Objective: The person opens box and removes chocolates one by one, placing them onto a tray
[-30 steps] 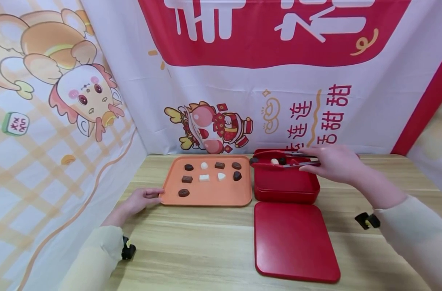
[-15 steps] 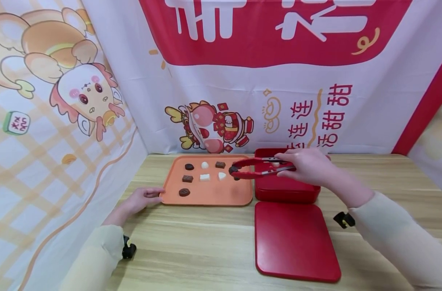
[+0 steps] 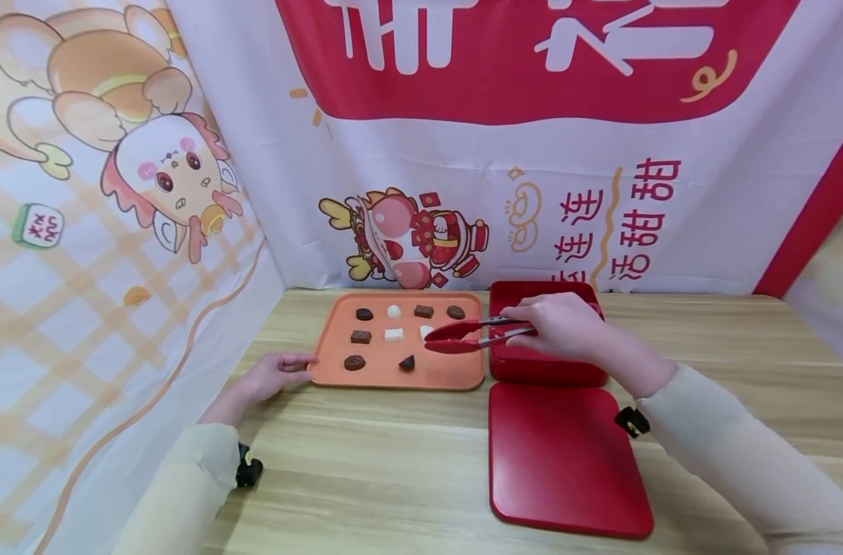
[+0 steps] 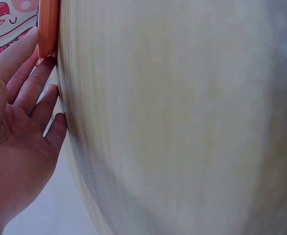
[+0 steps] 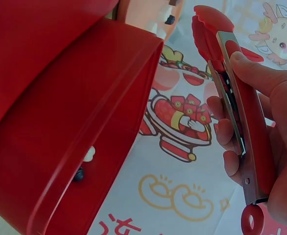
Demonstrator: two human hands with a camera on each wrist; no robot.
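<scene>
My left hand (image 3: 274, 376) touches the left edge of an orange tray (image 3: 449, 376) with nearly straight fingers; in the left wrist view the fingertips (image 4: 49, 61) meet its corner. My right hand (image 3: 556, 325) grips red-tipped metal tongs (image 3: 499, 334). The tongs' tips are spread with nothing between them, over the tray's right side, overlapping a white chocolate (image 3: 425, 332). A dark pointed chocolate (image 3: 407, 362) lies in the tray's front row, beside a brown oval chocolate (image 3: 354, 362). Several more chocolates sit in two rows behind. In the right wrist view, my right hand (image 5: 275, 122) wraps the tong handles.
A deep red box (image 3: 549, 371) stands right of the tray, partly under my right hand; white and dark pieces (image 5: 88, 154) show inside it. Its flat red lid (image 3: 567, 462) lies in front on the wooden table (image 3: 366, 470). A printed cloth (image 3: 408, 154) hangs behind.
My right hand has moved left from the box, carrying the dark chocolate in the tongs. That piece now lies in the tray's front row, released, and the tongs are back rightward. The left hand stays.
</scene>
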